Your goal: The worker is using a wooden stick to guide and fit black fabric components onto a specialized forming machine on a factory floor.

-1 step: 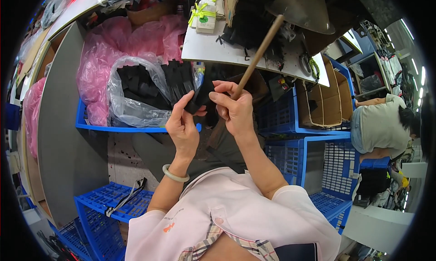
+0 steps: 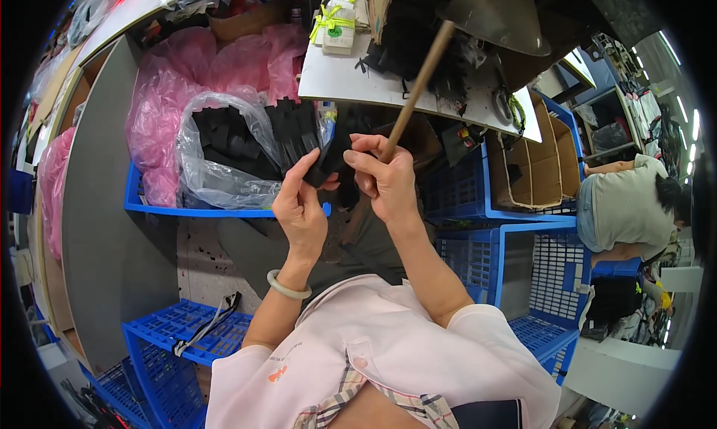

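Observation:
My left hand pinches a black fabric strip between thumb and fingers. A bracelet circles that wrist. Just to the right, my right hand is closed around a long wooden stick that slants up to the right. The stick's lower part runs down below the hand, partly hidden. The right thumb and index finger are close to the dark strip; whether they touch it I cannot tell. Beyond my left hand, a pile of black strips lies in a clear plastic bag.
Pink plastic lines the blue crate behind the bag. A white tabletop with a lamp shade juts in at the top. Blue crates and a cardboard box stand right, near another person. A grey panel rises left.
The stick's upper end has swung slightly to the left, with a small turn of my right hand. My left hand and the black strip stay in place.

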`<state>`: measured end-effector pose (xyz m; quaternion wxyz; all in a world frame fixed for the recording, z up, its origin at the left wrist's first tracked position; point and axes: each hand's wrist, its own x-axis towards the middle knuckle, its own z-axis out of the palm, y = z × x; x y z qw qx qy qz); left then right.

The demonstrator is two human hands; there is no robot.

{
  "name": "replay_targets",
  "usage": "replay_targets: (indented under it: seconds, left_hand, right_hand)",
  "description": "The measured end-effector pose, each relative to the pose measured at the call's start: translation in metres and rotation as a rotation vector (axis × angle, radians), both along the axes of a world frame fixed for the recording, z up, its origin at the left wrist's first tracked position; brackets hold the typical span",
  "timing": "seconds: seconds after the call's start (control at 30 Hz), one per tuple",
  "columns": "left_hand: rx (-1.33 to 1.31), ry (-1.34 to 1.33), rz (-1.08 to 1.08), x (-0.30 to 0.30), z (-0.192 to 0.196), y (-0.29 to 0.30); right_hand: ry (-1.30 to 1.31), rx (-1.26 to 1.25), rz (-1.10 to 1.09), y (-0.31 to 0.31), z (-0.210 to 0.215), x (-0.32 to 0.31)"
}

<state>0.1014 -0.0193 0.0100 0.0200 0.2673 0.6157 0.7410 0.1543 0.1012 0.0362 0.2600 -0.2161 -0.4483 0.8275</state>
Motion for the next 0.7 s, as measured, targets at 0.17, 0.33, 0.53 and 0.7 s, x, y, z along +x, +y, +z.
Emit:
replay_targets:
  seconds: [0.17,0.33,0.53,0.7]
  left_hand:
    - [0.028,0.034,-0.091,-0.012,0.004,-0.006]
    - [0.036,-0.332,-0.221,-0.039,0.021,-0.022]
    - [-0.089,-0.173,-0.197,-0.051,0.036,-0.029]
    - [-0.126,0.247,-0.073,-0.059,0.028,-0.031]
  right_hand:
    - [-0.061,-0.035,0.144,0.004,0.004,0.006]
    - [-0.054,0.056,0.327,0.006,-0.001,0.015]
    - [-0.040,-0.044,0.528,-0.001,0.003,0.014]
    - [-0.082,-0.164,0.402,-0.005,0.013,0.009]
